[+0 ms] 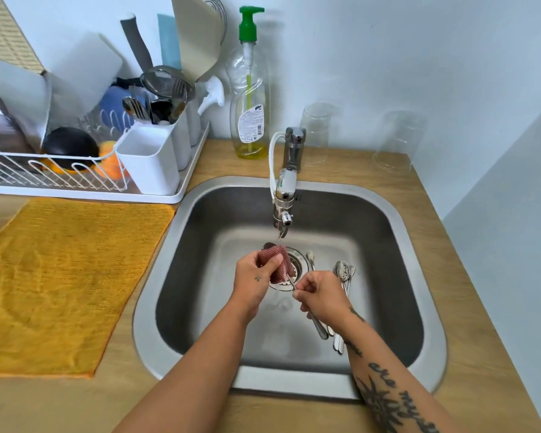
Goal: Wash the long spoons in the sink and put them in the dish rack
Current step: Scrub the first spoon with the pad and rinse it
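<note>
Head view: mid-wash. Left hand (253, 276) closed on a pink cloth (277, 263) wrapped round a spoon (267, 245) under the tap (284, 210); right hand (320, 295) pinching its handle. More spoons (344, 273) waiting in the sink (397, 232), near its right wall. Rack (75, 179) at the bench's back left; long spoons there possibly, cannot tell.

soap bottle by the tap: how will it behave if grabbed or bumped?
The soap bottle looks nearly empty, liquid only near the base, so probably light. It is tall and narrow, so a bump up high may tip it. The thin clear wall already looks dented; it would likely crumple under a firm squeeze.
</note>
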